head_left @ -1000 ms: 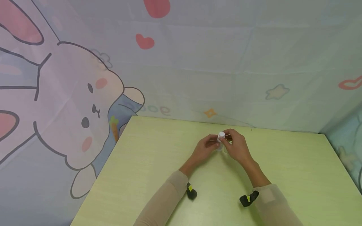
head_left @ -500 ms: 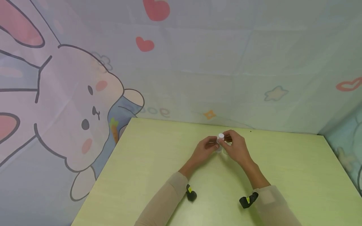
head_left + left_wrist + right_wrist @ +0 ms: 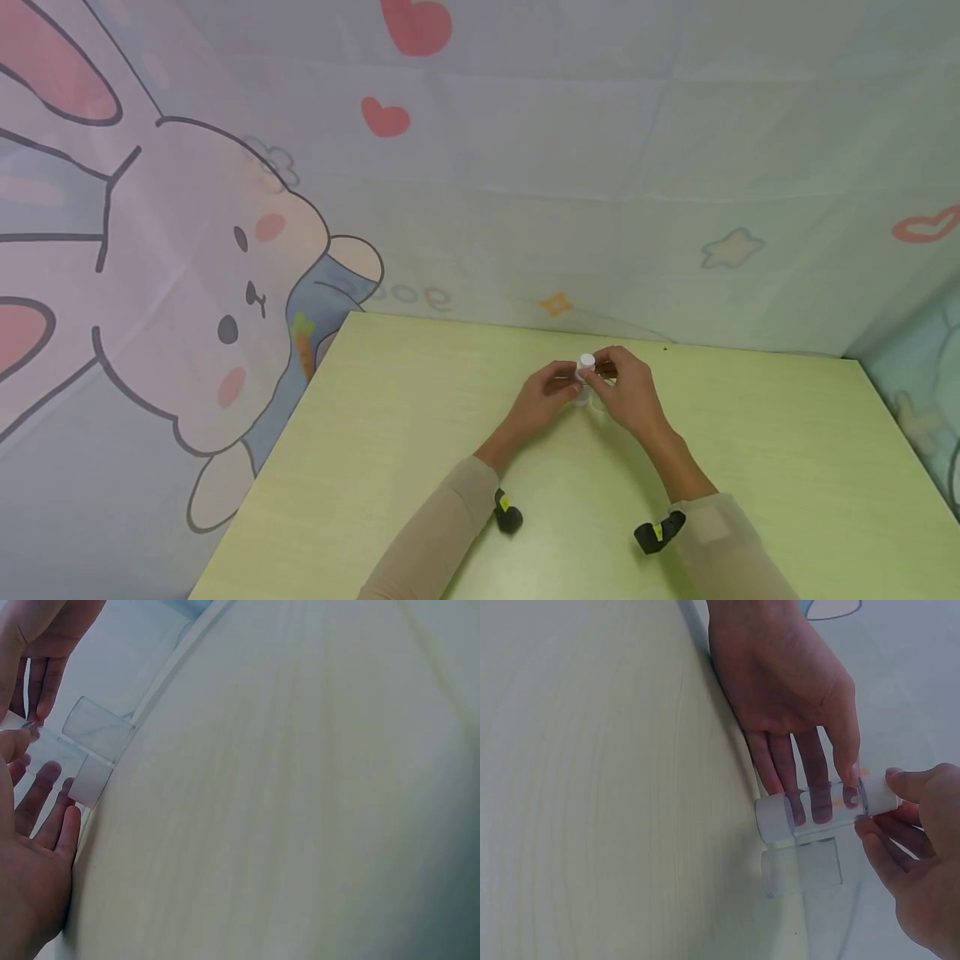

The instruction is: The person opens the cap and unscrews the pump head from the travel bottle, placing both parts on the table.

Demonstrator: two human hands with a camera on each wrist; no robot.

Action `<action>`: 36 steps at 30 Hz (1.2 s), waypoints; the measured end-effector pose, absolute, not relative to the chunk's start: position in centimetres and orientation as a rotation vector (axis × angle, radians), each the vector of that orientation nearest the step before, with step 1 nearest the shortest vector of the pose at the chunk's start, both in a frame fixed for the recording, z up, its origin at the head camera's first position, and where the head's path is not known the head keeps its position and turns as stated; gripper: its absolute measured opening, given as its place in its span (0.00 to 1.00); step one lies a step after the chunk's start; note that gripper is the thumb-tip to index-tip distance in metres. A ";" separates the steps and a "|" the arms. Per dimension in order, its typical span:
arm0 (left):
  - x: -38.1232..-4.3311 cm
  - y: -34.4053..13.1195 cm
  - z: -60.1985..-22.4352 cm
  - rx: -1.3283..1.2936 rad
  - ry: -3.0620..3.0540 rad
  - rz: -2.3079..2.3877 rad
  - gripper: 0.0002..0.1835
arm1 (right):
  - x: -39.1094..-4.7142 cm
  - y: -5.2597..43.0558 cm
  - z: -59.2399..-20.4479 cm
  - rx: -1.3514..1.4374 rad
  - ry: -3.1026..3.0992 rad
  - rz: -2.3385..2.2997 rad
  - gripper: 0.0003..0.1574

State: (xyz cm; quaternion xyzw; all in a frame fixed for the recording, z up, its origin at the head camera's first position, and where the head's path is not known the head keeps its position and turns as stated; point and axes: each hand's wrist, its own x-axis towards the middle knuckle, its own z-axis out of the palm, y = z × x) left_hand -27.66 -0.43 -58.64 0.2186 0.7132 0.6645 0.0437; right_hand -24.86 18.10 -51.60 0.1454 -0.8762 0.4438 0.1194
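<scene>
A clear bottle (image 3: 826, 808) with a white base (image 3: 775, 818) and a white cap (image 3: 587, 361) stands upright on the table. Around its clear body curl the fingers of my left hand (image 3: 546, 392), with the thumb near the cap in the right wrist view. My right hand (image 3: 630, 392) pinches the white cap at the top between thumb and fingers. Close beside the bottle is an open-ended clear cup-like cover (image 3: 802, 868), which also shows in the left wrist view. The right hand partly hides this cover in the head view.
The pale yellow-green table (image 3: 420, 392) extends to both sides of the hands. Behind its back edge hangs a cloth backdrop (image 3: 525, 167) printed with a rabbit and hearts. Small black wrist cameras sit at both sleeves.
The head view has tilted very slightly. Both hands keep their hold on the bottle and its cap in nearly the same place.
</scene>
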 end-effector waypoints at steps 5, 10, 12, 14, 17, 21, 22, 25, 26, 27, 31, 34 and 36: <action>-27.6 -0.4 -58.5 0.662 2.181 2.038 0.20 | -24.8 18.1 -51.6 0.444 -2.562 1.300 0.16; -27.3 -0.4 -57.8 0.652 2.183 2.031 0.20 | -24.7 18.2 -51.6 0.462 -2.565 1.302 0.16; -27.0 -0.6 -57.0 0.659 2.181 2.022 0.20 | -24.7 18.2 -51.6 0.461 -2.572 1.303 0.17; -26.7 -0.7 -56.4 0.668 2.178 2.021 0.20 | -24.7 18.2 -51.6 0.458 -2.575 1.305 0.17; -26.3 -0.8 -55.9 0.681 2.173 2.036 0.19 | -24.7 18.1 -51.6 0.454 -2.575 1.308 0.17; -26.8 -0.5 -57.1 0.672 2.178 2.048 0.19 | -24.7 18.2 -51.7 0.457 -2.569 1.307 0.17; -27.0 -0.4 -57.5 0.668 2.183 2.046 0.19 | -24.6 18.1 -51.7 0.459 -2.568 1.304 0.17; -27.6 -0.3 -58.4 0.665 2.193 2.041 0.20 | -24.6 18.1 -51.8 0.467 -2.564 1.298 0.18; -27.6 -0.3 -58.5 0.664 2.188 2.044 0.20 | -24.6 18.1 -51.9 0.466 -2.562 1.299 0.18; -27.7 -0.3 -58.6 0.664 2.182 2.049 0.20 | -24.6 18.1 -51.9 0.467 -2.560 1.300 0.18; -27.7 -0.3 -58.7 0.667 2.170 2.055 0.20 | -24.5 18.0 -51.8 0.456 -2.547 1.312 0.20; -27.6 -0.4 -58.6 0.668 2.171 2.050 0.20 | -24.6 18.0 -51.7 0.439 -2.533 1.324 0.21; -27.6 -0.5 -58.5 0.667 2.174 2.044 0.20 | -24.6 17.9 -51.7 0.428 -2.526 1.332 0.20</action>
